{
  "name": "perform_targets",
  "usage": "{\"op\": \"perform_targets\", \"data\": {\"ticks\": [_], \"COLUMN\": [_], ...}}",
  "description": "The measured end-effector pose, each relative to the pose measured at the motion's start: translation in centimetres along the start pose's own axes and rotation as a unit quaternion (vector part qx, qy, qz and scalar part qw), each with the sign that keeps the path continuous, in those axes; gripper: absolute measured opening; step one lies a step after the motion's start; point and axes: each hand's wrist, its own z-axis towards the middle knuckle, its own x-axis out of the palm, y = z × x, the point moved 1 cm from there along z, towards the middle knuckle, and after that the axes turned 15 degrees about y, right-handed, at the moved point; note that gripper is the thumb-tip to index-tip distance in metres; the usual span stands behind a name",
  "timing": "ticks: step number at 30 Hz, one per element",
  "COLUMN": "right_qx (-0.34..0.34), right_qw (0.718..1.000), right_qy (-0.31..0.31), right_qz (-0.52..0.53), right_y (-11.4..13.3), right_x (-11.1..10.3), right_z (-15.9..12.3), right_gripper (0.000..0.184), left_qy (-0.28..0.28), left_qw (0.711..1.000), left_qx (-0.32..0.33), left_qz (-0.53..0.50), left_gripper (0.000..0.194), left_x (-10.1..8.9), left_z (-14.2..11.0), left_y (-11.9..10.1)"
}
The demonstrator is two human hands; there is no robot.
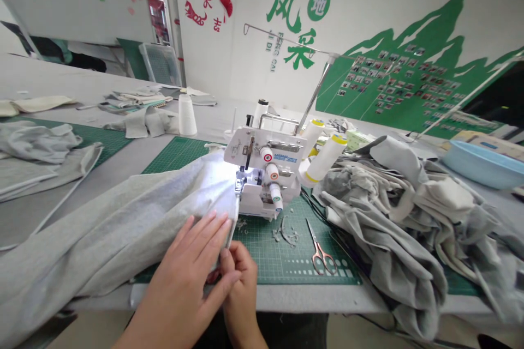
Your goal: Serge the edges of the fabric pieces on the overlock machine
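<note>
A long piece of light grey fabric [123, 223] lies across the table and runs under the presser foot of a white overlock sewing machine [266, 174]. My left hand [192, 267] rests flat on the fabric just in front of the machine, fingers stretched out and together. My right hand [241, 278] sits under and beside it, fingers pinched on the fabric's near edge. The machine's lamp lights the cloth at the needle.
Rose-gold scissors [321, 253] and thread scraps [286, 232] lie on the green cutting mat [286, 262]. A heap of grey fabric pieces [401, 212] fills the right side. Thread cones [327, 155] stand behind the machine; a blue basin [483, 161] sits far right. More folded cloth [36, 147] lies left.
</note>
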Motion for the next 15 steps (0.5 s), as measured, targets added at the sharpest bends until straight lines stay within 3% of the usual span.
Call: {"op": "perform_targets", "data": {"ticks": [6,15], "right_qx": [-0.010,-0.031], "right_qw": [1.000,0.999], "right_qy": [0.021,0.023], "right_qz": [-0.006,-0.036], "right_y": [-0.2,0.7], "right_x": [-0.4,-0.1], "right_z": [-0.1,-0.2], "right_gripper": [0.037,0.048], "left_qy": [-0.002,0.020], "left_qw": [1.000,1.000], "left_qx": [-0.003,0.006], "left_qz": [-0.003,-0.008], "left_gripper": [0.059,0.058], "left_x": [0.5,0.3], "left_z": [0.6,1.1], "left_y": [0.5,1.3]}}
